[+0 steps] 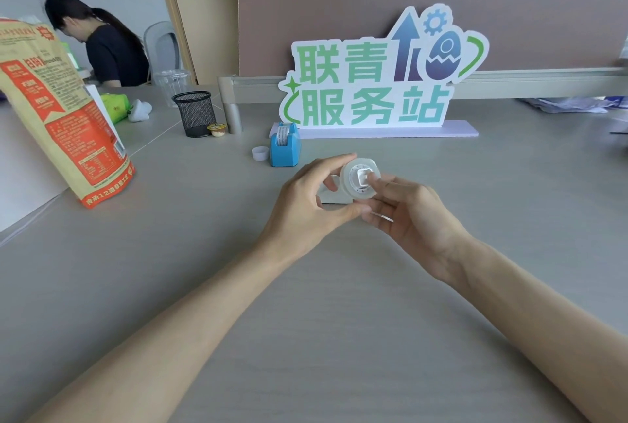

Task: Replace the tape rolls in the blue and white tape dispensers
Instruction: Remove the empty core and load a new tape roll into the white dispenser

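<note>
Both hands meet over the middle of the grey desk on a clear tape roll (350, 178) with a white hub in its centre. My left hand (306, 205) pinches the roll's rim between forefinger and thumb. My right hand (407, 212) supports it from the right, its thumb pressing on the hub. Behind the hands, the white tape dispenser (334, 198) rests on the desk, mostly hidden. The blue tape dispenser (284, 145) stands further back, upright, with a roll in it. A small white cap-like piece (260, 153) lies just left of it.
A tall orange and tan bag (61, 110) stands at the left. A black mesh pen cup (195, 113) and a small jelly cup (216, 129) sit behind it. A white sign with green characters (373, 83) stands against the partition. A person sits at the far left desk.
</note>
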Available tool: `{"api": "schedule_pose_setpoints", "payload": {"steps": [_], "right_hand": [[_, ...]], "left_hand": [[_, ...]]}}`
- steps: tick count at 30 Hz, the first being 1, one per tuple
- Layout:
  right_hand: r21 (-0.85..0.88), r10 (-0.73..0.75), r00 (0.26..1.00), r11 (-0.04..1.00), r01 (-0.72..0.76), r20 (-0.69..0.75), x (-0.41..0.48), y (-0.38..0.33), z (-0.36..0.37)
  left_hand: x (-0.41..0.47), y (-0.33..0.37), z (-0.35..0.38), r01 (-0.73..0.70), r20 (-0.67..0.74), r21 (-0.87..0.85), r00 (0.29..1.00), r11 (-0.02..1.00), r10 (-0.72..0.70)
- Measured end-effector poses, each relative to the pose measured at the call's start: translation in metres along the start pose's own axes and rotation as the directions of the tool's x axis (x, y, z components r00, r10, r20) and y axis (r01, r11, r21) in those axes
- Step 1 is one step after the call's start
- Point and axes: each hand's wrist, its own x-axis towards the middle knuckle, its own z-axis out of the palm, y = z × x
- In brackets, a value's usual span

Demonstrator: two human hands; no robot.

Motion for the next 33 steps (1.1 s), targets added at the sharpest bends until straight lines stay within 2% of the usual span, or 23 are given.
{"api": "schedule_pose_setpoints", "payload": {"steps": [7, 13, 19, 22, 26, 30, 33], "right_hand": [[-0.002, 0.022, 1.0, 1.0, -0.023, -0.018, 0.0012, 0.0001, 0.0037], [0.024, 0.014, 0.998, 1.0, -0.012, -0.063, 0.0033, -0.001, 0.0002], [-0.014, 0.02, 0.997, 1.0, -0.021, -0.069, 0.0052, 0.0004, -0.0045], [-0.03, 0.005, 0.998, 1.0, -0.007, -0.059, 0.0051, 0.0, -0.0052], [-0.095, -0.026, 0.998, 0.995, 0.02, -0.061, 0.0028, 0.0012, -0.0039], [-0.194, -0.059, 0.998, 0.979, 0.053, -0.022, 0.0016, 0.0032, -0.0003], [-0.205, -0.063, 0.998, 0.977, 0.055, -0.029, 0.0019, 0.004, 0.0013]], "left_hand": [[0.0012, -0.0015, 0.002, 0.014, -0.052, 0.031, 0.999, 0.999, -0.013], [0.0038, -0.0041, 0.0004, 0.019, -0.137, -0.021, 0.99, 1.0, -0.022], [0.0016, -0.005, 0.003, 0.034, -0.103, -0.037, 0.994, 0.999, -0.037], [0.0007, -0.0049, 0.004, 0.022, 0.006, -0.016, 1.0, 1.0, -0.022], [-0.003, -0.0045, 0.007, 0.079, 0.121, -0.03, 0.99, 0.996, -0.074], [-0.0005, -0.0058, 0.0073, 0.022, 0.097, -0.026, 0.995, 0.999, -0.019], [0.0014, -0.0093, 0.0042, -0.045, 0.046, 0.036, 0.998, 0.998, 0.044]]}}
